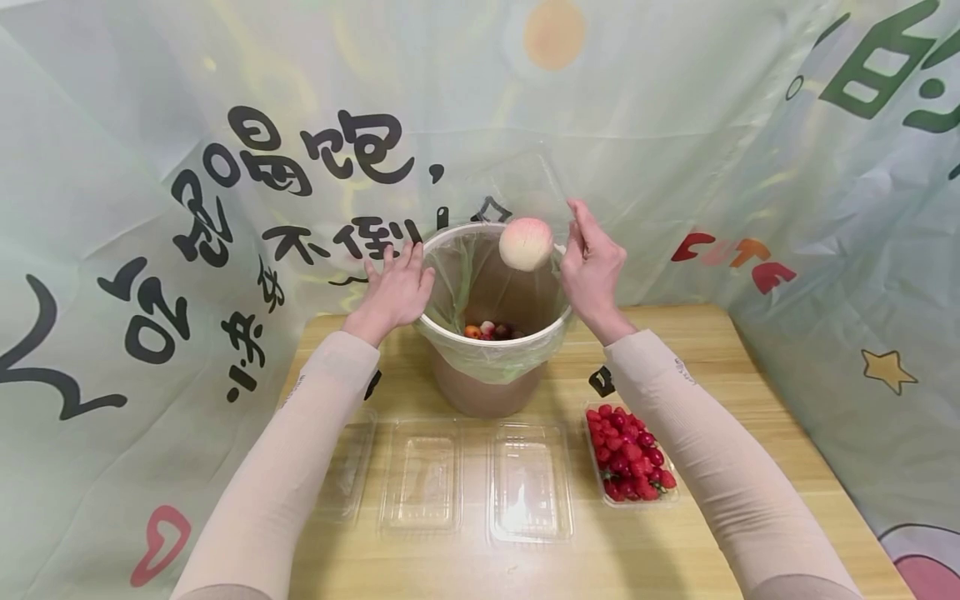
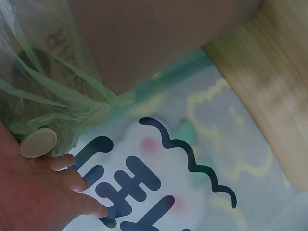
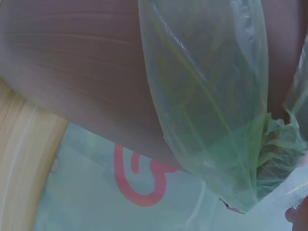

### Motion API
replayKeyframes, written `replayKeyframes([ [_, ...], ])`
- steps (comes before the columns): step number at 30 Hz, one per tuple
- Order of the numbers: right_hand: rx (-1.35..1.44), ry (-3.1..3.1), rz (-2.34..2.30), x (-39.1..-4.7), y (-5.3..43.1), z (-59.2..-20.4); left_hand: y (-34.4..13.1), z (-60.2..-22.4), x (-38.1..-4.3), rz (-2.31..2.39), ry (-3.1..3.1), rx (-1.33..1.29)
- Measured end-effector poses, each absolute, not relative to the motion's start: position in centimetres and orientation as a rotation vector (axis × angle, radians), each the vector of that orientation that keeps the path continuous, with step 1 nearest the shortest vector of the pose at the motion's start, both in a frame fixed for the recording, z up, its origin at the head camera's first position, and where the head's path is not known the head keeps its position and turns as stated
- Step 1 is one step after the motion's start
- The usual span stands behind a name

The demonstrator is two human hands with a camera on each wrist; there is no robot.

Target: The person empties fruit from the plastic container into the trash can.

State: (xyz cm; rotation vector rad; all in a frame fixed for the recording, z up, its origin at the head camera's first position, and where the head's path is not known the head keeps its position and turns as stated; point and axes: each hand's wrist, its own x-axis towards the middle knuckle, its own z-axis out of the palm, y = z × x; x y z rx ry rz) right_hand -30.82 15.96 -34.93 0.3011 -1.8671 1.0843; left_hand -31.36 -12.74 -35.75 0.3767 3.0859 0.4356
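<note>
Round pink-and-cream peach (image 1: 526,244) over the mouth of a brown bin (image 1: 487,398), translucent green plastic liner (image 1: 487,363) round its rim, right hand (image 1: 592,265) at the bin's right, fingers curled, gripping a clear plastic tray (image 1: 517,177), left hand (image 1: 395,287) spread on the bin's left rim.

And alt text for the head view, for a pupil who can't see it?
The right hand holds a clear container tilted above a lined bin, a peach at the bin's mouth; the left hand is at the rim. Nearer on the table are clear trays and red fruit.
</note>
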Motion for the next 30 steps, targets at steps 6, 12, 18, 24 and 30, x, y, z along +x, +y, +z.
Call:
replayKeyframes([
  [6, 0.291, -1.844, 1.124, -30.9, 16.1, -34.6, -12.7, -35.6, -31.3, 0.438, 3.095, 0.380],
  [12, 0.290, -1.848, 1.157, -30.9, 16.3, -34.2, -12.7, -35.6, -31.3, 0.445, 3.086, 0.381],
  [18, 0.295, -1.870, 1.203, -30.8, 16.5, -34.4, -12.7, -35.6, -31.2, 0.451, 3.079, 0.379],
  [24, 0.274, -1.873, 1.264, -30.7, 16.6, -34.3, -12.7, -35.7, -31.2, 0.453, 3.077, 0.374],
  [30, 0.204, -1.828, 1.321, -30.9, 17.0, -33.8, -12.7, -35.6, -31.2, 0.449, 3.076, 0.376],
])
